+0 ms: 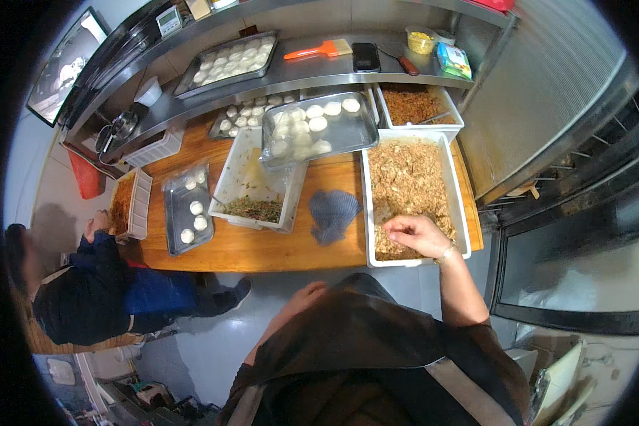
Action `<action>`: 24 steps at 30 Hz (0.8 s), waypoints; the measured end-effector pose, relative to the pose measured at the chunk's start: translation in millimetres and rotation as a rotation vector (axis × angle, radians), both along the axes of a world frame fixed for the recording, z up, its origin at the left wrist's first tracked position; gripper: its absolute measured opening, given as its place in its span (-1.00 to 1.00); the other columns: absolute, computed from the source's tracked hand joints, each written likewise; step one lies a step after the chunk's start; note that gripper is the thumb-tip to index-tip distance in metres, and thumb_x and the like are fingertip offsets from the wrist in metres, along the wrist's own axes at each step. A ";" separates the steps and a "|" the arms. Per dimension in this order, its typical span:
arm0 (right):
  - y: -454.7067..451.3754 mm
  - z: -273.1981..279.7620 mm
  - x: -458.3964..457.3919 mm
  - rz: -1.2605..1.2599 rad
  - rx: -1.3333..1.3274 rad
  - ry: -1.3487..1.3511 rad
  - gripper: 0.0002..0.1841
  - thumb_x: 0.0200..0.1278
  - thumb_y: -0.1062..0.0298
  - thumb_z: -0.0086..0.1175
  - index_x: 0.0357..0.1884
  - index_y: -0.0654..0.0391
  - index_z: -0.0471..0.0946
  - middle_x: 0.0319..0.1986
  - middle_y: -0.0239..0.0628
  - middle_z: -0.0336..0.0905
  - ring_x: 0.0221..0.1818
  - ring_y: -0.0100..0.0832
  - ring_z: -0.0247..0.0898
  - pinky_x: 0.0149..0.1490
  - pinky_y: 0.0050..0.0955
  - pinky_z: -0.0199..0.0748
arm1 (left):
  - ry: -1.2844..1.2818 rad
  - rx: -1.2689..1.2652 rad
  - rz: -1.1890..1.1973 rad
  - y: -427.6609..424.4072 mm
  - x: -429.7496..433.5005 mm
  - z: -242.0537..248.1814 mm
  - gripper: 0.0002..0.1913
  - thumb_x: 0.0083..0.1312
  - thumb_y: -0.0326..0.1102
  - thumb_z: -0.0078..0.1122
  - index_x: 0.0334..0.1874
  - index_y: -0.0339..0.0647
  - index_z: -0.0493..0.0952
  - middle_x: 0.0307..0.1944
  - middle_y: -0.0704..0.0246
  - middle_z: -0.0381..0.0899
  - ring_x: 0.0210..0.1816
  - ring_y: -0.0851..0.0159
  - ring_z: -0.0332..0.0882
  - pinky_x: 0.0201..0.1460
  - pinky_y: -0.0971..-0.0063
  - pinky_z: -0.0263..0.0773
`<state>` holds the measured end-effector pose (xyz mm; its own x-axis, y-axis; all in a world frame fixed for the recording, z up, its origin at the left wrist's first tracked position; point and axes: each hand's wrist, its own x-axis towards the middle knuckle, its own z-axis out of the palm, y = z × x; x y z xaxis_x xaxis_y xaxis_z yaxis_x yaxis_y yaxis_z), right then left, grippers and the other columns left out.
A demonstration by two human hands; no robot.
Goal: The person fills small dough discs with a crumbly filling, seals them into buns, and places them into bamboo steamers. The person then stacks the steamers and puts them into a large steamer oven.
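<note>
My right hand (pixel 418 234) hangs over the near part of a white plastic bin (pixel 459 205). A crumbly brown-and-tan filling (pixel 410 173) fills that bin. The fingers are curled, the thumb close to the index finger; whether anything is pinched between them is not visible. A bracelet or watch circles the wrist. My left hand (pixel 306 297) is low by my lap, at the edge of the dark apron (pixel 351 330), and partly hidden by it. Left of the bin, a crumpled striped blue-grey cloth (pixel 334 215) lies on the wooden table (pixel 277 255).
A metal tray (pixel 346 136) of round white dough pieces overlaps a white bin (pixel 293 213) of chopped green filling. Another dough tray (pixel 181 246) lies leftward. At the far left sits a person (pixel 80 298) beside a filling container (pixel 141 205). A steel shelf (pixel 309 74) spans the back.
</note>
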<state>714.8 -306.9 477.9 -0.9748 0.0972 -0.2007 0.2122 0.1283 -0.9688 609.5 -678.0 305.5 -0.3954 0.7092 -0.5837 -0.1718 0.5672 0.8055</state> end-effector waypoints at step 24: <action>-198.3 -45.7 -278.7 0.193 0.445 -0.249 -0.84 0.34 0.37 0.12 -0.16 0.18 0.67 -0.22 -0.19 0.72 -0.34 -0.21 0.62 -0.14 -0.30 0.62 | 0.008 0.297 0.170 -92.3 -149.1 -41.3 -0.51 0.47 -0.21 0.16 0.40 -0.14 0.37 0.21 0.18 0.54 0.22 0.21 0.49 0.30 0.36 0.39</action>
<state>436.1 -505.2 432.3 -0.9117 0.0499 -0.4079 0.3604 0.5740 -0.7353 460.5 -770.3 264.2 -0.5263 0.7713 -0.3579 -0.2370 0.2711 0.9329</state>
